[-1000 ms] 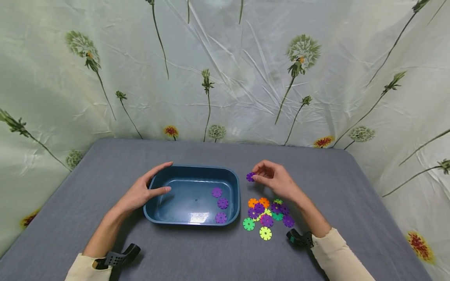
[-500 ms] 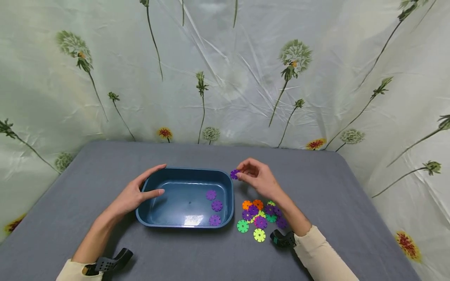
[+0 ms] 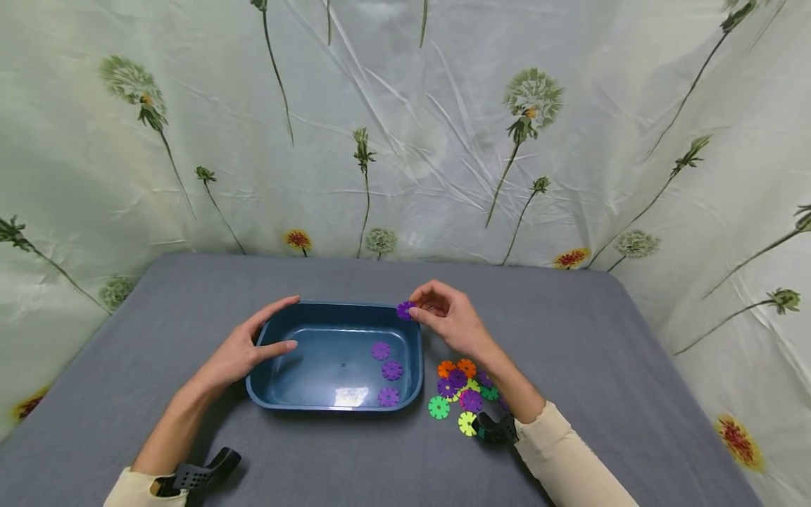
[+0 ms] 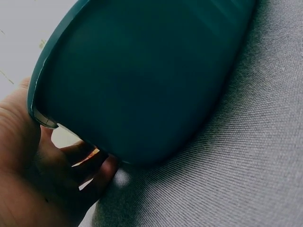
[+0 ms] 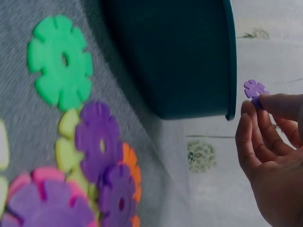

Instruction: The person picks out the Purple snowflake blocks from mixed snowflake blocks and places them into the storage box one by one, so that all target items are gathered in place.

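In the head view a purple notched plastic disc (image 3: 405, 310) is pinched between the thumb and fingers of my right hand (image 3: 451, 320). Disc and fingertips are at the back right corner of a blue plastic basin (image 3: 342, 408), above its rim. My left hand (image 3: 237, 355) grips the basin's left end, thumb over the rim and fingers along the outside, as the left wrist view shows of the basin wall (image 4: 142, 85). Inside the basin, three purple discs (image 3: 391, 370) lie near its right end. The right wrist view shows the held disc (image 5: 254, 88) beyond the basin's rim.
Right of the basin lies a loose pile of notched discs, with a green disc (image 3: 438, 407), a yellow disc (image 3: 467, 423) and an orange disc (image 3: 466, 367) among purple ones. My right forearm covers part of it. A grey cloth (image 3: 342, 458) covers the table; a flowered curtain (image 3: 405, 190) hangs behind.
My right hand has carried the purple disc left, from beyond the basin's right side to its back right corner. The left hand keeps its hold. The whole view has shifted slightly.
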### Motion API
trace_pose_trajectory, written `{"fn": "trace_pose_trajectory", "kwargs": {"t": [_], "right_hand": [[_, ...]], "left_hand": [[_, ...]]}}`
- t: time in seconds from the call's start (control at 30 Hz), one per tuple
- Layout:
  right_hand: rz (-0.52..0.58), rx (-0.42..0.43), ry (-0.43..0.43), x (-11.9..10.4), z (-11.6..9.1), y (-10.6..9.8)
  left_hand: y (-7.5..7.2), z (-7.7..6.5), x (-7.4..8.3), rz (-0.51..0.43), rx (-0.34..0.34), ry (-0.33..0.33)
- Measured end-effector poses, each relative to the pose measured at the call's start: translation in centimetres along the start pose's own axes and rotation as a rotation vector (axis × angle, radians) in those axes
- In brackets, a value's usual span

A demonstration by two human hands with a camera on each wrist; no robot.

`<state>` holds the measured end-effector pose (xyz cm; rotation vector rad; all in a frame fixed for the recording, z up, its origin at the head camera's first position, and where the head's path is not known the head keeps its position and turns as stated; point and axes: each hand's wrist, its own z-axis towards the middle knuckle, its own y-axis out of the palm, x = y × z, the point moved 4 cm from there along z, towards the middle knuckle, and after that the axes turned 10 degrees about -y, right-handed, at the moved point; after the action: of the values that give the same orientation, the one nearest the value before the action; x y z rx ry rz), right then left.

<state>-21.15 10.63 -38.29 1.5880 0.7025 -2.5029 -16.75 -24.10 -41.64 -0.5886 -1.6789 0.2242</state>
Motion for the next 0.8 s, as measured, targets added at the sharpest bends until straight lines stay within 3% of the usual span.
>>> {"fn": "trace_pose_trajectory", "kwargs": {"t": [0.33,0.8], "right_hand": [[-0.086,-0.013,-0.017,-0.6,0.3,1.5],[-0.04,-0.05,-0.051,-1.2,1.2,3.6]], "left_hand": [[0.2,0.8,0.1,-0.01,-0.013,0.027],[-0.2,0.2,-0.2,0.002,-0.003,0.014]]}}
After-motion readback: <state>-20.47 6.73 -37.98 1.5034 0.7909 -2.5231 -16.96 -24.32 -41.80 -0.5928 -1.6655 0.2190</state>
